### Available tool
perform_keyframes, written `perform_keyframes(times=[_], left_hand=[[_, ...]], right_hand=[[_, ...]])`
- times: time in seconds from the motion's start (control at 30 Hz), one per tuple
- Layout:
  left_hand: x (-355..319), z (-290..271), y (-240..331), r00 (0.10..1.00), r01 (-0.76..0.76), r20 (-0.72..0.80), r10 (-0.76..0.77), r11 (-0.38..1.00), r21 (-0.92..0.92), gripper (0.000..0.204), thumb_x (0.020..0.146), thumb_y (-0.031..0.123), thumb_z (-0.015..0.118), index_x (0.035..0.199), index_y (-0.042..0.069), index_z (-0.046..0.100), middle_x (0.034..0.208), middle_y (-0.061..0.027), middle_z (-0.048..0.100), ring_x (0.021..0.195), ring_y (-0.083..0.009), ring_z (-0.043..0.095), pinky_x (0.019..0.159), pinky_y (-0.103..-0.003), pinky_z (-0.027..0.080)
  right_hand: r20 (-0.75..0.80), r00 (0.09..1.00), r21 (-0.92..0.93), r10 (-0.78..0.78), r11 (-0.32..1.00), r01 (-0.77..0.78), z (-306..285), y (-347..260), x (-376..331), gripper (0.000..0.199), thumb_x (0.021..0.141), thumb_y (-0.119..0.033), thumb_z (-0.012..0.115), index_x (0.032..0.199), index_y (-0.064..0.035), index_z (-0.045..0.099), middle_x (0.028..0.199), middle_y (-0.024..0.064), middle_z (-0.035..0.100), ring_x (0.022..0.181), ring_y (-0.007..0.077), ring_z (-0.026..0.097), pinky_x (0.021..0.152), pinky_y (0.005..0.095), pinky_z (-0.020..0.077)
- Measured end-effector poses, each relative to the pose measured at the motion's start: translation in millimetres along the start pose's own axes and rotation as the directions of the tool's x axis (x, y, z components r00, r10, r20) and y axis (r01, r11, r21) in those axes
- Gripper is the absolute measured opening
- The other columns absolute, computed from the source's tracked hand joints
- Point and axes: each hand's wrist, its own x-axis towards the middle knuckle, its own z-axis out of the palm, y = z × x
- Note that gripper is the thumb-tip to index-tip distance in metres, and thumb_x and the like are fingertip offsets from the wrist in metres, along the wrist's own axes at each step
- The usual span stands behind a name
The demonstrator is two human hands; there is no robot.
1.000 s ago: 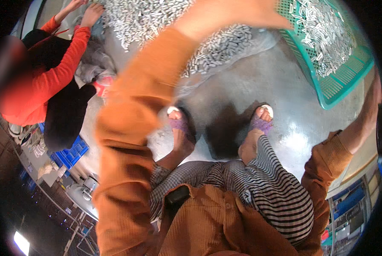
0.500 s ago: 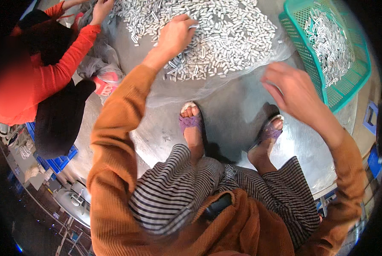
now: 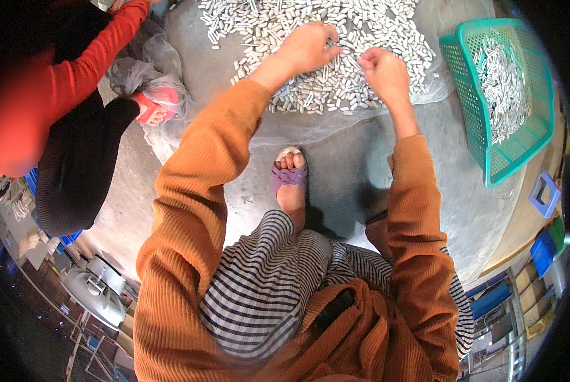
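Note:
Many small, pale, tube-shaped pieces (image 3: 323,95) lie spread in a loose layer on a thin translucent sheet (image 3: 189,127). My left hand (image 3: 307,48) is over the middle of them, its fingers curled toward the thumb; whatever they hold is too small to make out. Close on its right is my right hand (image 3: 388,75), with thumb and fingertips pinched together above the same pieces. Its fingertips hide anything between them. To the right stands a green plastic basket (image 3: 488,167), tilted, with a heap of slender silvery pieces (image 3: 501,92) inside.
At the left a person in a red sleeve (image 3: 94,83) reaches toward the upper edge, with a pink-sandalled foot (image 3: 158,105) on the sheet. My own sandalled foot (image 3: 290,172) rests on the grey surface below the pieces. A blue-grey plastic frame (image 3: 544,194) lies beyond the basket.
My right hand has swung from beside the basket up and leftward to the pieces, its fingers now pinched. My left hand has shifted right. The view has moved slightly.

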Motion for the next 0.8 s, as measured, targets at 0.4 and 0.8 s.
perform_keyframes(times=[0.4,0.8], left_hand=[[-27,-51,-28,0.95,0.312,0.26,-0.173,0.565,-0.764,0.025,0.083,0.01,0.052,0.108,0.008,0.053,0.079,-0.0033,0.062,0.068,-0.0129,0.058,0.069,-0.026,0.048],[-13,-16,-2,0.982,0.18,0.109,-0.152,0.92,-0.347,0.029,0.08,0.032,0.063,0.084,0.003,0.067,0.075,-0.0115,0.066,0.071,-0.0207,0.063,0.07,-0.034,0.05]], right_hand=[[0.073,0.992,0.25,-0.098,0.965,0.077,-9,23,-1,0.019,0.083,-0.016,0.062,0.1,-0.0072,0.062,0.082,0.0104,0.064,0.074,0.0247,0.062,0.068,0.0345,0.0506],[0.337,0.935,0.609,-0.11,0.783,-0.127,-5,30,5,0.026,0.084,-0.023,0.065,0.104,-0.0059,0.061,0.099,0.0073,0.064,0.087,0.0158,0.062,0.069,0.0305,0.0504]])
